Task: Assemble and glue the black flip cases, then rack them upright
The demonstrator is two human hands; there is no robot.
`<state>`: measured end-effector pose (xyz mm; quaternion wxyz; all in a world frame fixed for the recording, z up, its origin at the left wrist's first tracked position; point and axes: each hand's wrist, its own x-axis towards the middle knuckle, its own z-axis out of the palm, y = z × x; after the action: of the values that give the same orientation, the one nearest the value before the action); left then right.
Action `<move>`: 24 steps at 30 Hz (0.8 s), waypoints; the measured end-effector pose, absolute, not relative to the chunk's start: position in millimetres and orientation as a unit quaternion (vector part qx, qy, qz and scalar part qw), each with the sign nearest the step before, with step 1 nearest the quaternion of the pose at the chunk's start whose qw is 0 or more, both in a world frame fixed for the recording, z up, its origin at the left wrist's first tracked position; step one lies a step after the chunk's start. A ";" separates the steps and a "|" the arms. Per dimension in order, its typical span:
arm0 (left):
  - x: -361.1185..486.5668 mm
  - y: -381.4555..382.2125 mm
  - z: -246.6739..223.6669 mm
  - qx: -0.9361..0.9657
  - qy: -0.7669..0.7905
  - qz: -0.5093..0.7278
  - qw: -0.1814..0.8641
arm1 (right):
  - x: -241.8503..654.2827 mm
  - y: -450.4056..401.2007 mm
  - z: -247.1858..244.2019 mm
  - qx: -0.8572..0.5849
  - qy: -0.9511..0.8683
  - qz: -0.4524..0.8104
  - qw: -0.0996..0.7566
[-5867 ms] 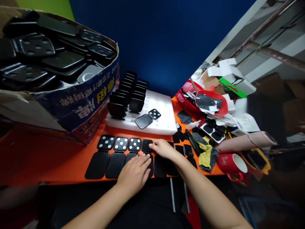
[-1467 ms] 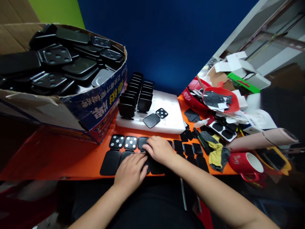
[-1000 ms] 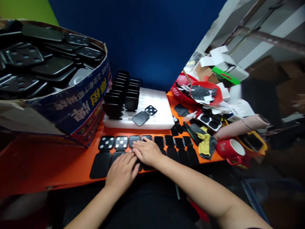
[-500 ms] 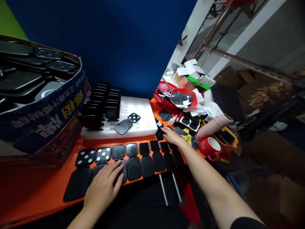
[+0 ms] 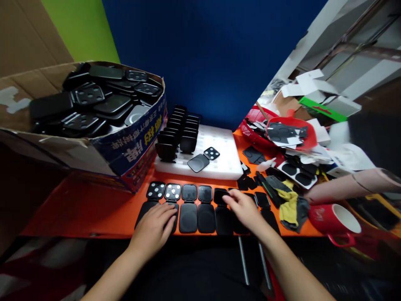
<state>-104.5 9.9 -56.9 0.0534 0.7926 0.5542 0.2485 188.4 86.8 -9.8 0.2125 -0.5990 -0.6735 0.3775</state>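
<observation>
A deep blue wall point(image 5: 213, 54) rises behind an orange table point(image 5: 100, 205). On the table's left stands a blue-printed carton point(image 5: 125, 146), its flaps open and black folding cases point(image 5: 105, 73) heaped inside. Along the near edge runs a row of open cases point(image 5: 188, 218), lying flat, each with a squarish upper panel and a longer lower one. Behind the row sits a white foam block point(image 5: 222, 144), carrying two files of upright cases point(image 5: 188, 145) and one open case point(image 5: 198, 163) lying flat.

To the right, a red basket point(image 5: 249, 126) holds scraps and a red scoop point(image 5: 291, 120); nearer are a pink roll point(image 5: 360, 184), a red mug point(image 5: 321, 217) and a yellow-and-grey cloth point(image 5: 290, 209).

The left hand point(image 5: 153, 223) lies palm down across the lower panels of the first two cases, fingers extended and only slightly parted. The right hand point(image 5: 246, 207) bends its fingers at the right edge of the fifth case point(image 5: 224, 220), by its upper panel; the fingertips are small and a little blurred, so I cannot tell whether they pinch anything.

Smallest are the pale dots point(image 5: 173, 191), five on each of the first two upper panels.
</observation>
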 end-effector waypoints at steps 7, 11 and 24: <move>-101.2 11.6 -65.3 0.779 0.575 0.239 0.078 | 75.6 113.4 -34.8 -0.486 -0.724 0.451 0.189; -98.9 12.0 -66.6 0.770 0.584 0.243 0.083 | 52.1 129.0 -43.7 -0.471 -0.750 0.439 0.149; -99.4 11.5 -70.2 0.761 0.592 0.250 0.094 | 44.1 129.9 -38.7 -0.445 -0.788 0.405 0.130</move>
<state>-99.4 11.5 -70.2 0.0936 0.7608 0.5917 0.2497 44.1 129.9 -38.7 0.1301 -0.4450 -0.7878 0.4055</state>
